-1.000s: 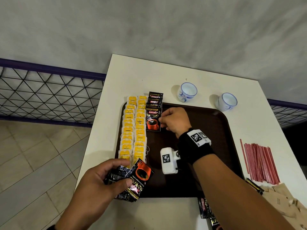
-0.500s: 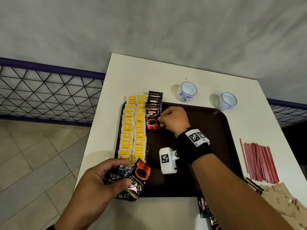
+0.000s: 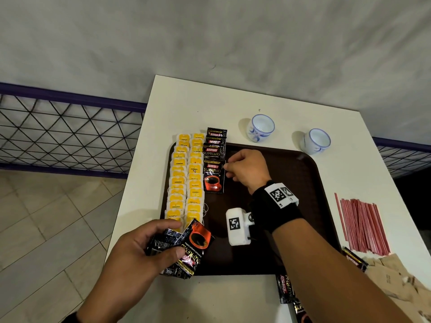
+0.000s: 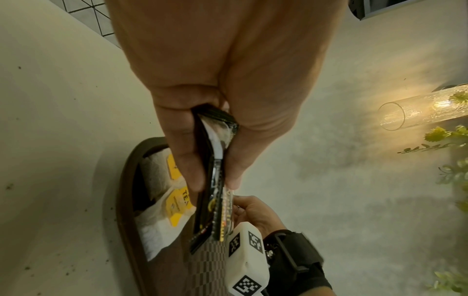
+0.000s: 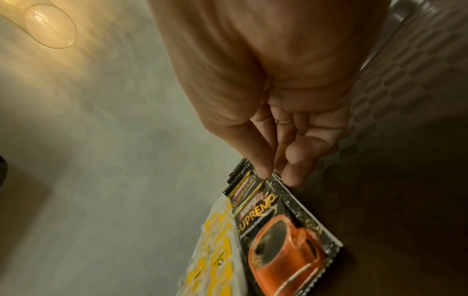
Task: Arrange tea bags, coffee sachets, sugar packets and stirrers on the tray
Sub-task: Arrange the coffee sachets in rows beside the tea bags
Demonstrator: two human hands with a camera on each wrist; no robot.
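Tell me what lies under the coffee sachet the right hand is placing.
The front sachet overlaps the sachet behind it, with the brown tray beneath its lower part. The right hand pinches its corner. How far the overlap runs is covered.

Left hand (image 4: 228, 80) grips coffee sachets (image 4: 215, 180) edge-on over the tray (image 4: 124, 200); tea bags (image 4: 174, 202) beside them.

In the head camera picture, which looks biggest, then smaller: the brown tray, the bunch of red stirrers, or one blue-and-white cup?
1. Brown tray, by far the largest.
2. Bunch of red stirrers.
3. Blue-and-white cup; the two cups look about alike.
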